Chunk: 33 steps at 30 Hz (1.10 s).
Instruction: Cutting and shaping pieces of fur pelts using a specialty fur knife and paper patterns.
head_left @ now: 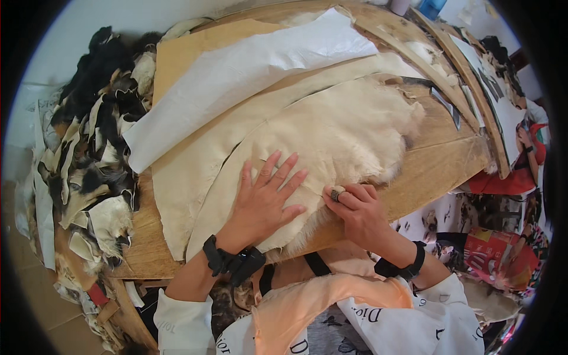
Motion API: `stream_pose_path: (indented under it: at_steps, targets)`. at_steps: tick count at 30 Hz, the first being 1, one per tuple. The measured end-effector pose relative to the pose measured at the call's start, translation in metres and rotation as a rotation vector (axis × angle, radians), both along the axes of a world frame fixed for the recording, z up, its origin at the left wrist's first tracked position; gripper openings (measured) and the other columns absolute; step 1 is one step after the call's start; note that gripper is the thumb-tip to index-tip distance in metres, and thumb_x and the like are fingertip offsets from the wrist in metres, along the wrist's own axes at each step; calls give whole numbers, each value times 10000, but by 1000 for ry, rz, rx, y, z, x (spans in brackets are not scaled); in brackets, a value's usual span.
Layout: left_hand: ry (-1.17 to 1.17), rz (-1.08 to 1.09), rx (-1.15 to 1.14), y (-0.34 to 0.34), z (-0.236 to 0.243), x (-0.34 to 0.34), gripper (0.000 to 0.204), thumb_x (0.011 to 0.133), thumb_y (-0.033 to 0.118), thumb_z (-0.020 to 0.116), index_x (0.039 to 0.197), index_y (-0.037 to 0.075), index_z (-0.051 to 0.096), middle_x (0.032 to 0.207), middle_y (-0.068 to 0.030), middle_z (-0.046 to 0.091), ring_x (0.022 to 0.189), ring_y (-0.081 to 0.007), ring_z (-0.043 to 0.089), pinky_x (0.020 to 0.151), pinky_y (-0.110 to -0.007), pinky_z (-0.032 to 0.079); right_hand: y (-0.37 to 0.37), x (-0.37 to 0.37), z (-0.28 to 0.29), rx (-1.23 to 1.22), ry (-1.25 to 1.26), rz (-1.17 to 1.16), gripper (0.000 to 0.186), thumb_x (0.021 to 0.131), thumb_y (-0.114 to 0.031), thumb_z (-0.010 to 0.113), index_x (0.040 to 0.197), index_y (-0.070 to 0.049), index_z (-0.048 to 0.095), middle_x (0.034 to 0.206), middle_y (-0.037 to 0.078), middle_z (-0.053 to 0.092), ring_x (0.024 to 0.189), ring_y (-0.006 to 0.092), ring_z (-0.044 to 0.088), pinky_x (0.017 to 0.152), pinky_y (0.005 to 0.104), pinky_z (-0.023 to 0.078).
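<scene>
My left hand lies spread flat on a cream hide, fingers apart. My right hand is at the hide's lower edge, fingers bent and pressed together, with a small dark patterned metal piece at the index finger; what the fingertips hold is unclear. Pale fur fringes the hide's lower and right edges. Another cream hide lies to its left and behind it. Beyond these, a white sheet with a curled edge rests over a tan sheet.
Scrap fur and hide pile at the left of the wooden table. Wooden strips lie along the far right, near a blue container. Other people work at the right, a hand and red clothing showing.
</scene>
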<state>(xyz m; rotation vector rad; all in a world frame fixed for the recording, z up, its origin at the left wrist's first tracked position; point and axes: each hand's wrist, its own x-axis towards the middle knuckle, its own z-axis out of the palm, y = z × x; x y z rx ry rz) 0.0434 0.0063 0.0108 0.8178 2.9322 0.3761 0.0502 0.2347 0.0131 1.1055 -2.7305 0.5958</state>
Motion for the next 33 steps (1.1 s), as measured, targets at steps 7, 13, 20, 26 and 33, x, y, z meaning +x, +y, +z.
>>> stream_pose_path:
  at_steps: [7,13,20,26,33]
  targets:
    - [11,140,104,-20,17,3,529,862,333,542,1336,127,426,1459,-97,280,1344,-300,235,1066,-510,171,7,-2,-2,-76,38,73,438,630,-57,579,1063,-94,639,887,-14,594,995,215,532,827,348,400]
    - [666,926,377,-199,22,-38,392,881,299,558,1164,28,554,1144,-134,587,1055,-259,563,857,-259,426,5,-6,3,-1,43,222,370,592,-54,601,955,-97,655,866,4,605,992,232,554,826,380,422]
    - [-67,1270,1426,-255,9,-57,294,878,311,589,991,39,603,873,-53,627,734,-150,589,645,-276,470,20,-1,22,-32,53,165,201,615,-54,594,811,-76,633,812,30,583,872,246,563,758,357,455]
    - [-40,1049,1603,-266,15,-63,372,840,125,613,1165,-10,491,963,-60,612,842,-153,600,760,-289,488,24,-7,31,-50,52,133,208,609,-6,583,804,-65,624,834,49,600,837,264,566,733,368,461]
    - [143,868,1236,-195,52,27,634,778,38,639,1319,-47,320,1165,-112,554,1075,-163,528,937,-271,396,26,-28,49,-92,111,21,190,644,55,546,788,-39,627,846,93,624,778,291,577,710,376,471]
